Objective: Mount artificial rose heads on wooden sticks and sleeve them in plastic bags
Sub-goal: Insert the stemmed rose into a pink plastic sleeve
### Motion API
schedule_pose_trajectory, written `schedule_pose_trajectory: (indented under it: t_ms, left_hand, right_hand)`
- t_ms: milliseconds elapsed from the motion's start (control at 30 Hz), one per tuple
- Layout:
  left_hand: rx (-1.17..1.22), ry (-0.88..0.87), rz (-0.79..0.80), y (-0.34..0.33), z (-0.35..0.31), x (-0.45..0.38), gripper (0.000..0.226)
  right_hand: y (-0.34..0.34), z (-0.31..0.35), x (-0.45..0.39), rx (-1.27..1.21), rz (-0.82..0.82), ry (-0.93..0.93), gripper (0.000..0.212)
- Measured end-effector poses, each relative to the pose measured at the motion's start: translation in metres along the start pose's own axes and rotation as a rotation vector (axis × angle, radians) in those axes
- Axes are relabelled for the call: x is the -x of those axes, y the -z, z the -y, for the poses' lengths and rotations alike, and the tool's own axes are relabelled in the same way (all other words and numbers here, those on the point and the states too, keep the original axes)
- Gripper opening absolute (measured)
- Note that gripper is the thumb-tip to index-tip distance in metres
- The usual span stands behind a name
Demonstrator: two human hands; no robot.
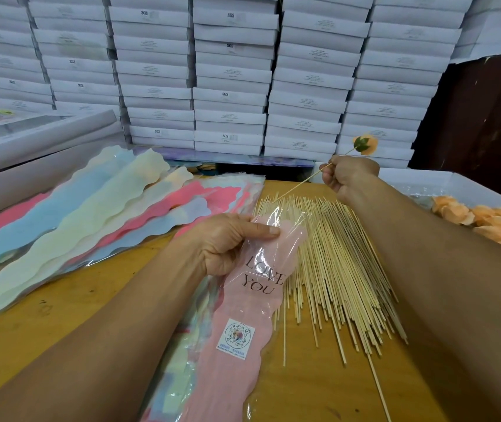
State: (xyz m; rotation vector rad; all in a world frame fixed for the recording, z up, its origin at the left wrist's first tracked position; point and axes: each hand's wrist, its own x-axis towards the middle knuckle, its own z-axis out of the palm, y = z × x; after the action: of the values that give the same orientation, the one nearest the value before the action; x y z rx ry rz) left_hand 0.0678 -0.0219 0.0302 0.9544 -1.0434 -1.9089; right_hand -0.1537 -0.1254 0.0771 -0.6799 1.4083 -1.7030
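My right hand (346, 175) grips a thin wooden stick (299, 184) with an orange rose head (365, 145) mounted on its far end, held up over the table's back edge. The stick's free end points down toward the mouth of a pink plastic bag (243, 315) printed "LOVE YOU". My left hand (228, 239) holds this bag near its open top, thumb pressed along the clear film. A heap of loose wooden sticks (334, 269) lies on the wooden table (69, 303) between my arms.
Several pastel bags (90, 214) in pink, blue and cream fan across the table's left. A white box (426, 181) at the right holds orange rose heads (487, 220). Stacked white cartons (231, 71) form a wall behind; a large flat box (30, 147) sits at left.
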Motion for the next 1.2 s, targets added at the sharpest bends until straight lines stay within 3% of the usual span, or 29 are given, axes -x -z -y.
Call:
schedule_pose_trajectory:
  t_ms: [167,300,433,567,867,1200]
  left_hand:
    - [-0.014,-0.017,-0.023,-0.0005,0.0009,0.0002,0.027]
    - [-0.021,-0.012,-0.042,-0.0001,0.0007,-0.0006,0.034]
    - [-0.025,0.002,-0.032,-0.0014,0.0000,0.0012,0.010]
    - [-0.040,-0.010,-0.031,-0.0010,-0.0003,0.0014,0.006]
    - [-0.048,-0.007,-0.019,-0.0009,0.0003,0.0007,0.014]
    - [-0.119,-0.046,-0.074,-0.0058,0.0018,0.0027,0.016]
  right_hand:
    - [0.0022,0.0038,-0.0007,-0.023,-0.066,0.014,0.006]
    - [0.0014,0.0038,0.0005,0.022,-0.033,0.019,0.012]
    - [-0.0034,0.0037,0.0025,0.025,0.002,0.030,0.015]
    - [-0.0014,0.0083,-0.0040,0.012,-0.064,0.059,0.008]
    - [-0.0030,0.0047,-0.0001,0.052,0.042,0.039,0.013]
    - [-0.0019,0.0071,0.0018,0.037,0.053,0.052,0.008]
